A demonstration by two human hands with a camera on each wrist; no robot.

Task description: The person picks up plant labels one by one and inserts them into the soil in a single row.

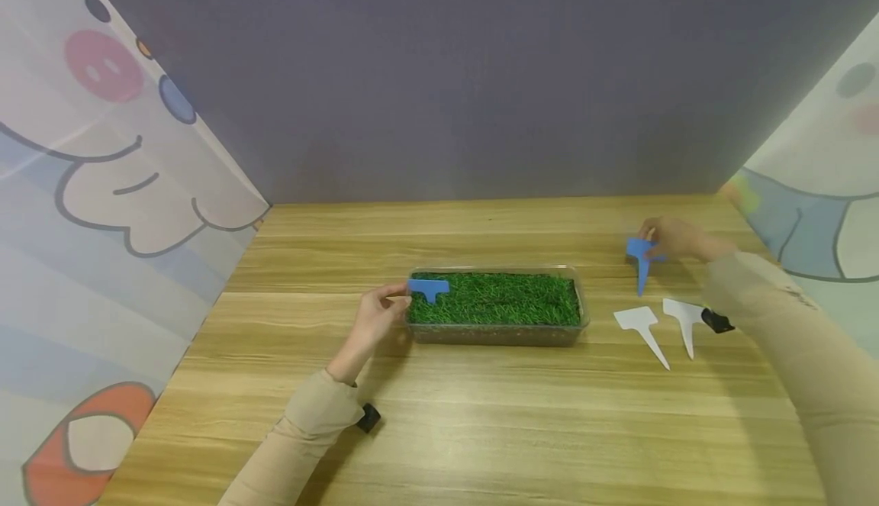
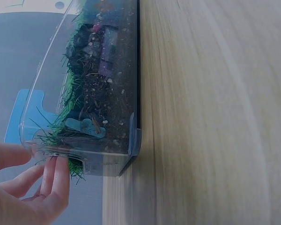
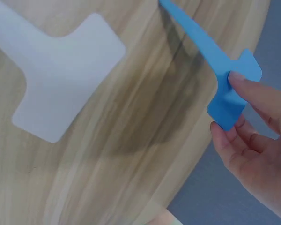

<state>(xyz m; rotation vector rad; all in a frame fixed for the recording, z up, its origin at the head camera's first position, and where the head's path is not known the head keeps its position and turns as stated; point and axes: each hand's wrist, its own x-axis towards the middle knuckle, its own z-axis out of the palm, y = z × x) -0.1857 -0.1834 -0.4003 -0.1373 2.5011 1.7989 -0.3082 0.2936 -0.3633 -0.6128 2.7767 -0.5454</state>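
On the right of the table (image 1: pixel 508 422), the right hand (image 1: pixel 676 237) pinches a blue tag (image 1: pixel 642 256) by its head; the left hand (image 1: pixel 374 315) grips the grass tub (image 1: pixel 494 335) at its left end. A loose pinch could drop the tag; uneven pressure might tilt the tub.

I find no readable text, brand or number. No lettering shows on the blue label (image 3: pixel 220 70) pinched in my right hand (image 3: pixel 257 150), the nearer white label (image 1: pixel 683 315) and farther white label (image 1: pixel 642 323) below that grip, or the standing blue label (image 1: pixel 429 287) beside my left hand (image 1: pixel 374 315).
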